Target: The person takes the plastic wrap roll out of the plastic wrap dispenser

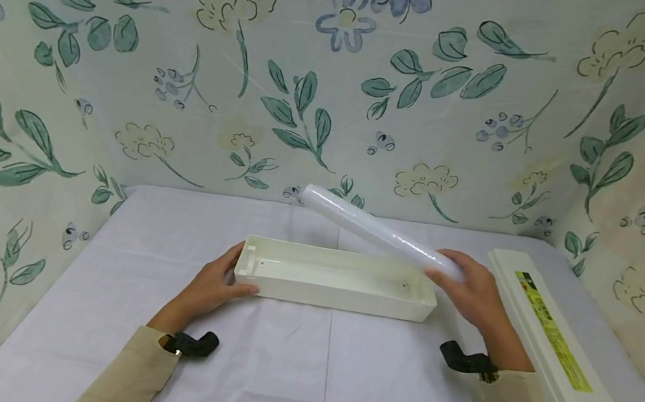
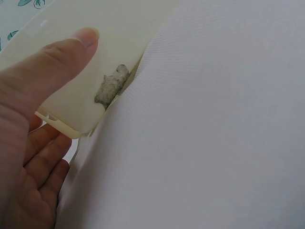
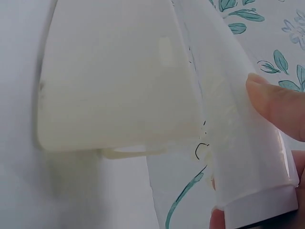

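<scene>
Roll [image 1: 377,231], gripped near its right end by the right hand [image 1: 473,294], at the right back corner of the box [image 1: 339,299], long axis aslant to its length. Box's left end held in the left hand [image 1: 214,286], farther off.

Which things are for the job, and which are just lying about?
For the job: shiny roll, in the right hand; open box, held by the left hand; long lid, probably the box's.

Just there: white cloth; flowery backdrop.
</scene>
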Action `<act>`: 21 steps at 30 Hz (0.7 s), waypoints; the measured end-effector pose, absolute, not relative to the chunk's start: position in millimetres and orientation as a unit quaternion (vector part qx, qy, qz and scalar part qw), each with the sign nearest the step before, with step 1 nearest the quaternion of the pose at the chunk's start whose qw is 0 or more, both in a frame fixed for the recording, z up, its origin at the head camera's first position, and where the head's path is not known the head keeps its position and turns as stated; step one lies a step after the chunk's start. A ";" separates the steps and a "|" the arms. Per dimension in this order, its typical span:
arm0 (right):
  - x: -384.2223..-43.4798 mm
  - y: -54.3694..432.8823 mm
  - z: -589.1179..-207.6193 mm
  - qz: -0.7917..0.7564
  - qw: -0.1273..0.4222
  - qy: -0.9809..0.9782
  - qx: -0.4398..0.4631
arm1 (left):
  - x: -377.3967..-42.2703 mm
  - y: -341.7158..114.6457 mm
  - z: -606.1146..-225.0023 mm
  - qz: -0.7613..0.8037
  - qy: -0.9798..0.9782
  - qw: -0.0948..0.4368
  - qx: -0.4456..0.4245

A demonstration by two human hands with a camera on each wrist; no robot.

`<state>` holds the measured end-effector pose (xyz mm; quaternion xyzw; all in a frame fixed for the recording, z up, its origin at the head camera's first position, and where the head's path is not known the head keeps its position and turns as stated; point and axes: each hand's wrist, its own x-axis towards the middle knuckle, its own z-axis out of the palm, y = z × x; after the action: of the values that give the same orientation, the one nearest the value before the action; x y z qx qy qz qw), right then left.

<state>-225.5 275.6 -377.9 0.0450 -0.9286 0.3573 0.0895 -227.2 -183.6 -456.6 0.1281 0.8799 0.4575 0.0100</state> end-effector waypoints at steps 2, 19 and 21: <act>-225.2 276.8 -377.6 0.356 0.094 -0.929 0.041 | -227.1 -183.7 -456.4 0.458 0.880 0.011 0.127; -228.6 281.4 -381.1 0.330 0.091 -0.940 0.004 | -225.9 -185.7 -457.0 0.464 0.877 0.015 0.122; -228.6 283.3 -380.4 0.320 0.092 -0.943 -0.002 | -226.8 -184.9 -457.0 0.466 0.876 0.015 0.125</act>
<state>-228.6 283.3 -380.4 -0.0018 -0.9429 0.3201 0.0918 -226.8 -184.9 -457.0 0.1250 0.8759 0.4657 0.0154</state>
